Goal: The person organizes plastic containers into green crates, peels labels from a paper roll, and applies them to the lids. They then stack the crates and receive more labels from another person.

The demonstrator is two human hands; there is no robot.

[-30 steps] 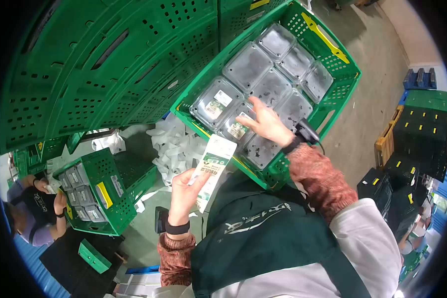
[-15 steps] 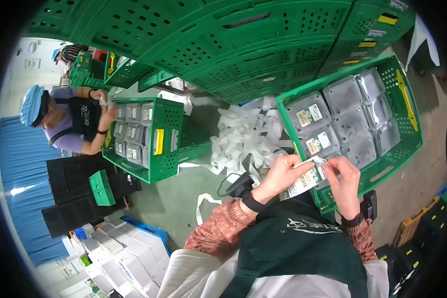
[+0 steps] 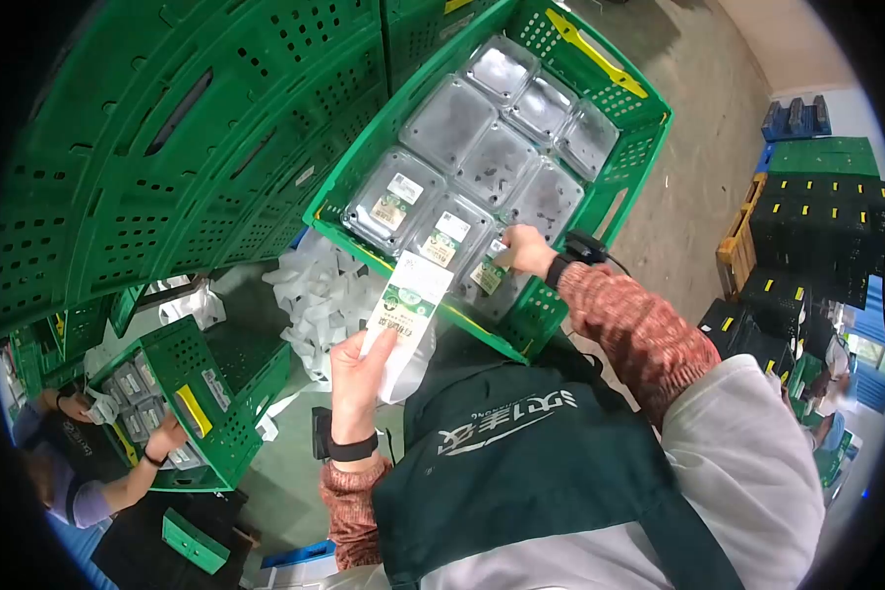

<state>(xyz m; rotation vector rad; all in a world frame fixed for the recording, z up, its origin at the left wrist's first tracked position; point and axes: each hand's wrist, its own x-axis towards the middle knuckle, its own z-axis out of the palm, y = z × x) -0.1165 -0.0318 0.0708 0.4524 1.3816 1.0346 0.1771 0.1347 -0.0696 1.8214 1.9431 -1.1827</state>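
My left hand [image 3: 357,379] is closed on a strip of printed labels [image 3: 410,300], white and green, which sticks up past the fingers. My right hand [image 3: 529,252] reaches over the near side of a green crate [image 3: 615,211], its fingers curled at the end of a label [image 3: 487,276] on a clear plastic container. Some of that container is hidden by the hand. Beside it, a labelled container [image 3: 450,232] and another labelled container [image 3: 395,202] sit in the same row. Behind them are several clear containers [image 3: 497,162] with no label visible.
Tall stacked green crates [image 3: 216,128] stand along the left. Crumpled white strips [image 3: 315,300] lie on the floor beside my crate. At lower left, a co-worker's arm [image 3: 133,482] reaches over another green crate [image 3: 231,423]. Black crates [image 3: 816,226] are stacked at right.
The view has swung to the right. My hands have come apart: the left keeps the label strip, while the right has moved from it to a container, where a third label now shows.
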